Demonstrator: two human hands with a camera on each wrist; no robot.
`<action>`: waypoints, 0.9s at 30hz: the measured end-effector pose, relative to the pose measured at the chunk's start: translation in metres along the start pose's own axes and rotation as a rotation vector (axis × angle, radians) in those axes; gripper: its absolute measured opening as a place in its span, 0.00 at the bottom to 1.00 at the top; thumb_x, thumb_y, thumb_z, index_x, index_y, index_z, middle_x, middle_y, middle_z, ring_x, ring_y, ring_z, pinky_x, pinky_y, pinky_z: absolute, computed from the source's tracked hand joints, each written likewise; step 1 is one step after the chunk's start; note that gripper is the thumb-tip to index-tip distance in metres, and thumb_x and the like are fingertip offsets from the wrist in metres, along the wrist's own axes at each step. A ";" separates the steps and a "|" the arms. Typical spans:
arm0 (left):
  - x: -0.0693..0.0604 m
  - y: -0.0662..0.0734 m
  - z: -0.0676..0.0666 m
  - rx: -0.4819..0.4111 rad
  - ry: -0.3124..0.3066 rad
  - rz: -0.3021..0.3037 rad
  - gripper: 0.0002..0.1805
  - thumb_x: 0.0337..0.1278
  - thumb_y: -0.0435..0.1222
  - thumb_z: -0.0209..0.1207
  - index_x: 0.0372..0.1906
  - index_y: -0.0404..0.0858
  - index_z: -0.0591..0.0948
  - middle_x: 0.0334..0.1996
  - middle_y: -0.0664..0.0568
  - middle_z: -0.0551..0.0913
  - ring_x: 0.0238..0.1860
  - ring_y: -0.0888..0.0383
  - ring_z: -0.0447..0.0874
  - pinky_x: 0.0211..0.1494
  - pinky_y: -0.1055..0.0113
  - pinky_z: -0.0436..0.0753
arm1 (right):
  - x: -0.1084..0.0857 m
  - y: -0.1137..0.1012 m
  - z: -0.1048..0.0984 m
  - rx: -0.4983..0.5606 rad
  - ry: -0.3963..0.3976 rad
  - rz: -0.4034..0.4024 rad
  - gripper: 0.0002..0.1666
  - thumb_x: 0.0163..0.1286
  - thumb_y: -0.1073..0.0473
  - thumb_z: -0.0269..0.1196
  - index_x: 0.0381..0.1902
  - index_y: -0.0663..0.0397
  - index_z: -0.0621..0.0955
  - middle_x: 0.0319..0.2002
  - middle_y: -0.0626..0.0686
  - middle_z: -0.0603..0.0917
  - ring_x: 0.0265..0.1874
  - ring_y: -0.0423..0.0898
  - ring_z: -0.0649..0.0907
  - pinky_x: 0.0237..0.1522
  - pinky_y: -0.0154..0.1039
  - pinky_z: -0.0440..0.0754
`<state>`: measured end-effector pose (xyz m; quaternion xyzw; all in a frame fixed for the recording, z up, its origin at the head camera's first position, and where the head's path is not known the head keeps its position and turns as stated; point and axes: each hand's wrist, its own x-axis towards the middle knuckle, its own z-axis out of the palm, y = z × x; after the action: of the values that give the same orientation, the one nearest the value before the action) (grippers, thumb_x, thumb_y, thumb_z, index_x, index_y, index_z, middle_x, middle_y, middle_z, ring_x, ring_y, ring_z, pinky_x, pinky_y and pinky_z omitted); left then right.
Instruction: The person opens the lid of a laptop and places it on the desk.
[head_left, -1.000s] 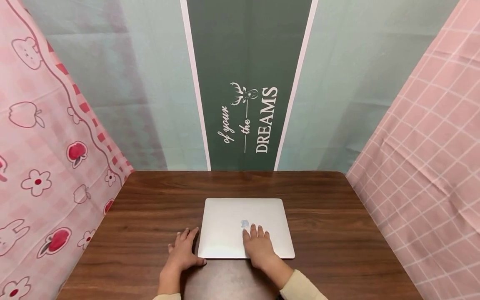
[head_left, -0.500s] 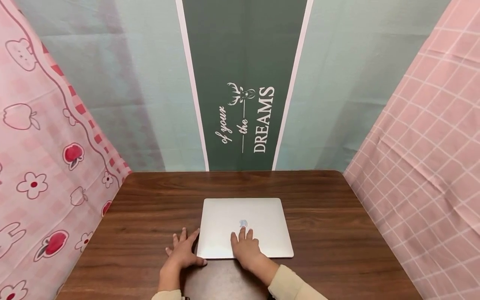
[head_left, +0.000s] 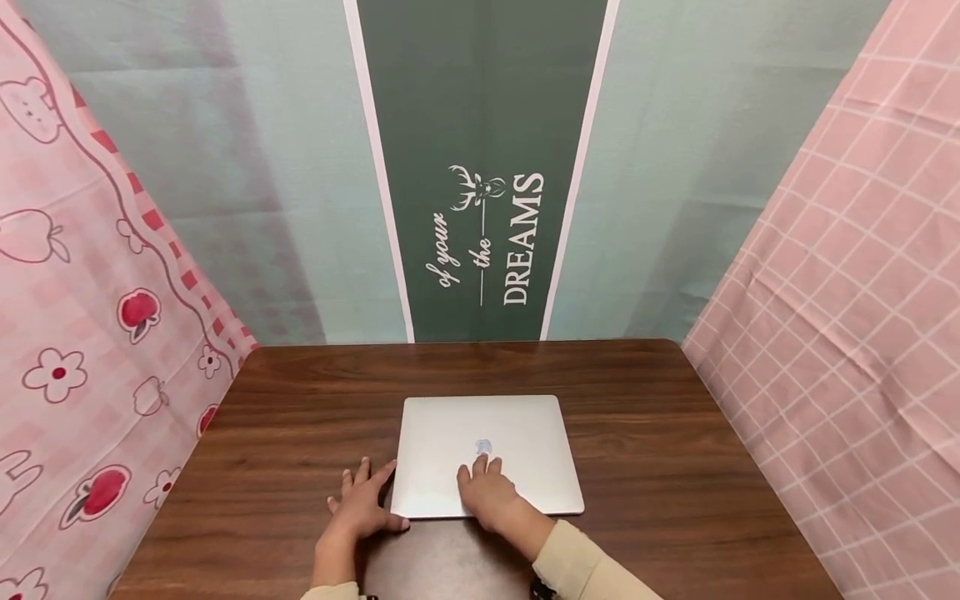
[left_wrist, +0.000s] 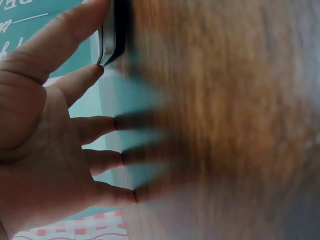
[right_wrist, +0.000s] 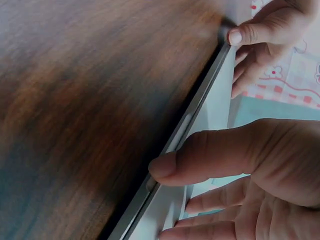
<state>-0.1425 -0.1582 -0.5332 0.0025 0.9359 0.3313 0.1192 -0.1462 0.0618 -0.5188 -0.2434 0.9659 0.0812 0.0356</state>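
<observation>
A closed silver laptop (head_left: 525,442) lies flat on the wooden table, its apple logo (head_left: 483,446) on the lid facing up. My left hand (head_left: 362,504) is spread at its near-left corner. In the left wrist view, the thumb and forefinger touch the laptop corner (left_wrist: 108,45), while the other fingertips rest on the table. My right hand (head_left: 491,498) lies across the lid's near edge, fingertips just below the logo. In the right wrist view, its thumb (right_wrist: 200,157) touches the notch in the front edge, and the other fingers extend over the lid. No gap shows under the lid.
The brown wooden table (head_left: 645,450) extends on all sides of the laptop. Behind it hangs a green curtain (head_left: 480,83) with white lettering. Pink patterned cloth (head_left: 90,292) borders the left side and pink checked cloth (head_left: 840,317) the right.
My right hand has slid left along the laptop's front part, to below the logo. The left hand stays at the corner. The head view has shifted slightly; the laptop stays closed.
</observation>
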 end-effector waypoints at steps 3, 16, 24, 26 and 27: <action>0.000 0.001 0.002 -0.007 -0.004 0.004 0.54 0.18 0.45 0.78 0.65 0.41 0.69 0.67 0.26 0.48 0.64 0.23 0.36 0.50 0.23 0.38 | 0.000 0.000 0.000 -0.033 -0.003 0.000 0.30 0.50 0.66 0.69 0.53 0.59 0.73 0.49 0.71 0.74 0.46 0.67 0.76 0.21 0.48 0.81; 0.001 -0.002 0.004 -0.050 0.014 -0.010 0.53 0.19 0.43 0.77 0.65 0.42 0.69 0.68 0.27 0.47 0.65 0.25 0.33 0.51 0.24 0.34 | -0.006 -0.012 -0.003 -0.159 0.025 0.055 0.31 0.56 0.60 0.67 0.59 0.54 0.73 0.53 0.67 0.74 0.50 0.63 0.75 0.29 0.54 0.80; 0.001 -0.002 0.002 -0.048 0.016 -0.017 0.52 0.19 0.41 0.78 0.64 0.39 0.70 0.67 0.28 0.48 0.65 0.25 0.35 0.51 0.24 0.36 | -0.010 -0.016 -0.006 -0.142 0.042 0.041 0.29 0.58 0.60 0.65 0.58 0.56 0.73 0.52 0.68 0.75 0.50 0.63 0.75 0.29 0.53 0.79; 0.002 -0.002 0.002 -0.050 0.016 -0.016 0.52 0.19 0.41 0.78 0.64 0.39 0.70 0.67 0.28 0.49 0.65 0.25 0.35 0.51 0.24 0.36 | -0.010 -0.014 -0.008 -0.148 0.039 0.026 0.30 0.57 0.59 0.66 0.58 0.56 0.73 0.52 0.67 0.75 0.50 0.63 0.75 0.28 0.52 0.80; 0.002 -0.003 0.002 -0.050 0.016 -0.017 0.52 0.18 0.41 0.78 0.64 0.39 0.70 0.67 0.28 0.49 0.65 0.25 0.35 0.51 0.24 0.36 | -0.011 -0.013 -0.010 -0.149 0.032 0.016 0.31 0.56 0.59 0.67 0.58 0.56 0.73 0.52 0.67 0.75 0.50 0.62 0.75 0.28 0.52 0.80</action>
<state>-0.1433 -0.1585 -0.5371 -0.0111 0.9284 0.3535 0.1144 -0.1312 0.0540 -0.5095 -0.2391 0.9595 0.1492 0.0012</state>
